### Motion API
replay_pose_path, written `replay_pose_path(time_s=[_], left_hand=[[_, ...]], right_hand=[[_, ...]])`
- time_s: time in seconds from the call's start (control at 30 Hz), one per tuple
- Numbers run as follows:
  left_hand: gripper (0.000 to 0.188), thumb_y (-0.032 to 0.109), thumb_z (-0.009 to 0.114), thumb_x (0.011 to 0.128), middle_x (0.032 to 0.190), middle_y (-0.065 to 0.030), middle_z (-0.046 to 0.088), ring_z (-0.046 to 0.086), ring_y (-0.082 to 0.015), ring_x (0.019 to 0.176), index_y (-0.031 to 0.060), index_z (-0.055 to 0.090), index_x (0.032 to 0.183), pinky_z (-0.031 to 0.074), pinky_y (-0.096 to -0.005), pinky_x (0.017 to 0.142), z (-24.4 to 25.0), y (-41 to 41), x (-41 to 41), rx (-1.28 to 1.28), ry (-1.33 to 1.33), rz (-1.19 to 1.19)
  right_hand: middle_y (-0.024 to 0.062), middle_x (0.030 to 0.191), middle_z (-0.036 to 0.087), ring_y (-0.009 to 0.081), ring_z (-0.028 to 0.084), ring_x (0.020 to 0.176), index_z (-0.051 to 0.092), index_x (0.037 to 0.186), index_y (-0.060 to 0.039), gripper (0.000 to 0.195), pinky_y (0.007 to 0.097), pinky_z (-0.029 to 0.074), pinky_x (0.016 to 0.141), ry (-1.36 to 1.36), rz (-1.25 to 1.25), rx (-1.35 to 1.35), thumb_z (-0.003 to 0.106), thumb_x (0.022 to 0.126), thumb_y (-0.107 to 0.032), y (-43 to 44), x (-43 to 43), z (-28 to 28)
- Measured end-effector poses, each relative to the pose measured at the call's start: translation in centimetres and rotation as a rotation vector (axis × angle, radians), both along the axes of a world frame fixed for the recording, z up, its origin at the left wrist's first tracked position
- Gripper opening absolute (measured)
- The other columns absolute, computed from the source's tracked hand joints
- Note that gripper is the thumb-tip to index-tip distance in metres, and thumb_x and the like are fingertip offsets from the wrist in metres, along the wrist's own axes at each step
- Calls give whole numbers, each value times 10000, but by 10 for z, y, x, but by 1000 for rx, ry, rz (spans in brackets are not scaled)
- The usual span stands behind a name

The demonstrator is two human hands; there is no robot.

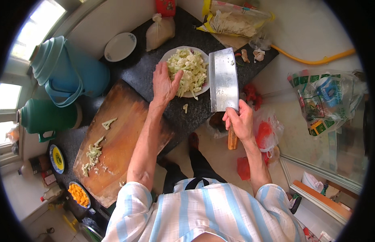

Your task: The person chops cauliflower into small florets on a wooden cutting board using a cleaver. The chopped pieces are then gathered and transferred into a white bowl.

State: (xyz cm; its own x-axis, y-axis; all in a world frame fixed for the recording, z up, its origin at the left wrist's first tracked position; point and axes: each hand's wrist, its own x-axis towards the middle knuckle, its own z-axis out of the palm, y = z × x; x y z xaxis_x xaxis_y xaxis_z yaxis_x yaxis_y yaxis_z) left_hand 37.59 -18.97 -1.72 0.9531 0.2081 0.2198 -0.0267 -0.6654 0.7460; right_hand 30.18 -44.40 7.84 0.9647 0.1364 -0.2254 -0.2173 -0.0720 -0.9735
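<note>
Cut cauliflower florets are heaped on a white plate on the dark countertop. My left hand rests at the plate's left side against the heap, fingers apart, holding nothing that I can see. On the right, my right hand grips the wooden handle of a cleaver; its broad blade stands beside the plate with small bits stuck to it. A wooden cutting board lies to the left, bearing cauliflower scraps. One small piece lies on the counter below the plate.
Blue and green thermos flasks stand at the left. An empty oval plate, a tied plastic bag and garlic sit near the counter's far side. A bowl of orange cubes is lower left. Plastic bags lie at the right.
</note>
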Motion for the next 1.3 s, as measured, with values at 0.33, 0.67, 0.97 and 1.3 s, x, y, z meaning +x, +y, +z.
replay_pose_path(time_s=[0.33, 0.67, 0.97, 1.3], left_hand=[[308, 243, 747, 760, 911, -159, 555, 563, -356, 858, 18, 554, 845, 482, -462, 717, 22, -28, -92, 180, 188, -65], [85, 9, 639, 774, 729, -131, 506, 540, -317, 666, 12, 562, 809, 446, -391, 607, 0, -48, -98, -148, -34, -40], [531, 152, 744, 775, 1212, -199, 530, 523, -340, 1139, 37, 546, 1254, 453, -393, 942, 44, 32, -91, -97, -234, 163], [687, 533, 611, 850, 1391, -246, 436, 363, -382, 1321, -2, 542, 1275, 270, -521, 1100, -17, 272, -373, 364, 262, 1075]], right_hand=[[91, 690, 600, 81, 522, 475, 513, 870, 8, 74, 224, 430, 440, -41, -2, 43, 534, 914, -47, -4, -5, -1], [82, 666, 600, 76, 512, 457, 494, 868, -5, 62, 229, 421, 421, -71, 28, 32, 531, 906, -37, -4, -2, 3], [65, 702, 599, 65, 500, 483, 534, 926, -6, 31, 202, 407, 465, -194, 209, -10, 530, 916, -36, 42, -7, 11], [108, 629, 586, 234, 596, 537, 541, 837, -11, 116, 363, 461, 507, -298, 726, -402, 573, 848, -122, 210, -26, 3]])
